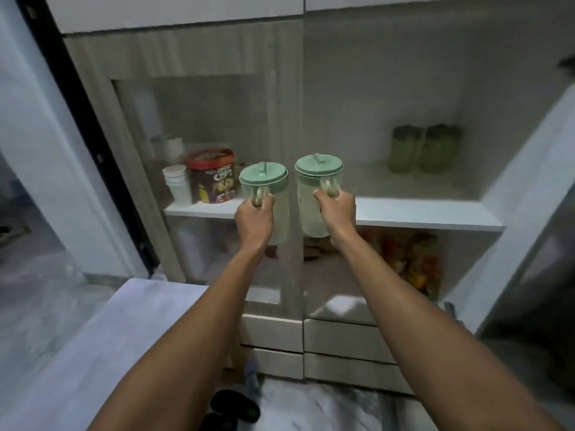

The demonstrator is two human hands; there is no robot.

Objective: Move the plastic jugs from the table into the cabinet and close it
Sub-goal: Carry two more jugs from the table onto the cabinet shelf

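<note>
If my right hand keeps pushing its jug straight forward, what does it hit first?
Probably nothing soon. The right hand holds its jug at the front edge of the shelf, and the shelf ahead looks bare. The two green jars stand further back and off to the right; depth is hard to judge.

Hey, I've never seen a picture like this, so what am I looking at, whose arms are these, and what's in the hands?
There is no machine here. A person wears a wide-angle camera on the head, so you see their own two bare arms reaching forward.

The left hand holds one clear plastic jug with a green lid by its handle. The right hand holds a second jug the same way. Both jugs are in the air in front of an open cabinet, level with its white shelf.

On that shelf stand a stack of white cups, a round tin with a red lid, and two green jars at the back. The corner of a pale table shows at the lower left.
</note>
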